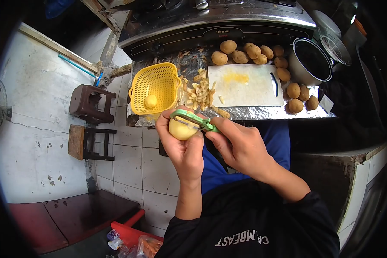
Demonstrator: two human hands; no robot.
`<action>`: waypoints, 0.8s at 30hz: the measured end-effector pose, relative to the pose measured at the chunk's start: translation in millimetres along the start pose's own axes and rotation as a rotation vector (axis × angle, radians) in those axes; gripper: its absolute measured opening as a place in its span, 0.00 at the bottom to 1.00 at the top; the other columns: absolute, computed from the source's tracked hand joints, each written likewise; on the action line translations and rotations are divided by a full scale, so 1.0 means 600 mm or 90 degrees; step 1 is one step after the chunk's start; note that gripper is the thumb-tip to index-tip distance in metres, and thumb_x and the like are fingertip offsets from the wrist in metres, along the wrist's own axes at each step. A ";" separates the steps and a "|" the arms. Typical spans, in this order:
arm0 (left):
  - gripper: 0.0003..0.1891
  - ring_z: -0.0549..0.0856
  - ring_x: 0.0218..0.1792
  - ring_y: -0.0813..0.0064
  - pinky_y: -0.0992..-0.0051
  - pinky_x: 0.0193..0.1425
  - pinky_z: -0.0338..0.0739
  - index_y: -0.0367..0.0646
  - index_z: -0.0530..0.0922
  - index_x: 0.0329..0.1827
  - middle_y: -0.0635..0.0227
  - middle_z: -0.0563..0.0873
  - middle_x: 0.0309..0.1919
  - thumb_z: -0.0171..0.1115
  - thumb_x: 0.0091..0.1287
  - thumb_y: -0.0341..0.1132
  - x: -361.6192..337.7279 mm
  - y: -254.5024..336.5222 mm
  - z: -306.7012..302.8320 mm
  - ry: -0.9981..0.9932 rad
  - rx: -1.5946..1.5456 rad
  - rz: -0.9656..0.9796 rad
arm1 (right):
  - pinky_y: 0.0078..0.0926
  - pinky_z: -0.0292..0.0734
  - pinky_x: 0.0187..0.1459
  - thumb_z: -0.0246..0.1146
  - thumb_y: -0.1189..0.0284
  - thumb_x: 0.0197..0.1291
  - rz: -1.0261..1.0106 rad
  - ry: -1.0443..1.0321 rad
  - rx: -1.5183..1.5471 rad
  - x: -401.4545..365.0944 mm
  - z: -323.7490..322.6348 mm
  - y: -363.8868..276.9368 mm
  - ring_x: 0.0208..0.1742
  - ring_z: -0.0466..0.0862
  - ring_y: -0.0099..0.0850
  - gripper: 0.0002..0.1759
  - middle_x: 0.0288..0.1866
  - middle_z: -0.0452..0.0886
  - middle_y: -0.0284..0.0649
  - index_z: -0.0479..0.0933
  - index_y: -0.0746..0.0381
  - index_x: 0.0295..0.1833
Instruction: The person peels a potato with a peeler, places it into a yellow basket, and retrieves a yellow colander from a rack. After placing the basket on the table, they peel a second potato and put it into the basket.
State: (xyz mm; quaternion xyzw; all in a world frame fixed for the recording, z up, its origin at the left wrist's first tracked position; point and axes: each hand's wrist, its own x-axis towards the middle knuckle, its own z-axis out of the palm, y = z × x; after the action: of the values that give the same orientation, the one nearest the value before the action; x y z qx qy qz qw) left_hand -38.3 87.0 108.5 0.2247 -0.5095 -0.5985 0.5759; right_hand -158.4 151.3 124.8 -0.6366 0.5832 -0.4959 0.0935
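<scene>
My left hand (pixel 182 150) is wrapped round a pale, peeled potato (pixel 181 130). A green peeler (pixel 207 125) is gripped by its handle in my right hand (pixel 241 144), and its blade lies against the top of that potato. Just beyond my left hand stands a yellow basket (pixel 175 79) with one peeled potato (pixel 150 101) inside. Brown and pale peelings (pixel 198 92) are heaped between the basket and a white cutting board (pixel 245 96), which bears a yellowish stain.
Several unpeeled potatoes (pixel 240 56) lie behind and right of the board. A metal pot (pixel 310 62) stands at the right, with a stove (pixel 219 32) behind the worktop. Stools (pixel 88 103) stand on the floor at the left.
</scene>
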 end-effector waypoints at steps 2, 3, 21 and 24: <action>0.29 0.77 0.51 0.75 0.73 0.60 0.76 0.35 0.59 0.65 0.58 0.73 0.55 0.52 0.58 0.17 -0.001 -0.006 -0.001 0.015 0.033 0.012 | 0.34 0.77 0.24 0.66 0.68 0.66 0.000 0.020 0.000 0.005 0.004 0.001 0.26 0.83 0.39 0.13 0.29 0.80 0.39 0.76 0.62 0.52; 0.30 0.80 0.50 0.70 0.71 0.59 0.77 0.34 0.60 0.66 0.56 0.74 0.55 0.51 0.57 0.17 -0.002 -0.009 -0.001 0.032 0.038 0.027 | 0.33 0.77 0.23 0.66 0.68 0.66 -0.010 0.036 -0.003 0.006 0.006 0.001 0.25 0.83 0.38 0.13 0.28 0.79 0.39 0.76 0.62 0.51; 0.29 0.81 0.42 0.71 0.74 0.46 0.79 0.37 0.60 0.62 0.52 0.75 0.51 0.50 0.54 0.15 0.012 -0.008 -0.022 -0.068 0.048 0.040 | 0.36 0.77 0.27 0.66 0.68 0.65 0.037 0.010 0.020 0.048 0.002 0.047 0.27 0.85 0.42 0.11 0.28 0.82 0.42 0.76 0.61 0.47; 0.30 0.80 0.42 0.72 0.76 0.46 0.78 0.37 0.60 0.62 0.53 0.75 0.52 0.50 0.54 0.14 0.018 -0.013 -0.033 -0.066 0.065 0.066 | 0.35 0.78 0.29 0.67 0.69 0.63 -0.047 0.100 0.028 0.060 0.015 0.058 0.31 0.86 0.42 0.12 0.33 0.84 0.43 0.77 0.61 0.50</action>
State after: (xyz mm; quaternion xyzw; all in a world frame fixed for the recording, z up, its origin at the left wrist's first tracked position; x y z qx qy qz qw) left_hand -27.6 68.7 97.9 0.1961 -0.5796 -0.5520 0.5665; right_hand -180.5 106.8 115.1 -0.6149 0.5534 -0.5602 0.0433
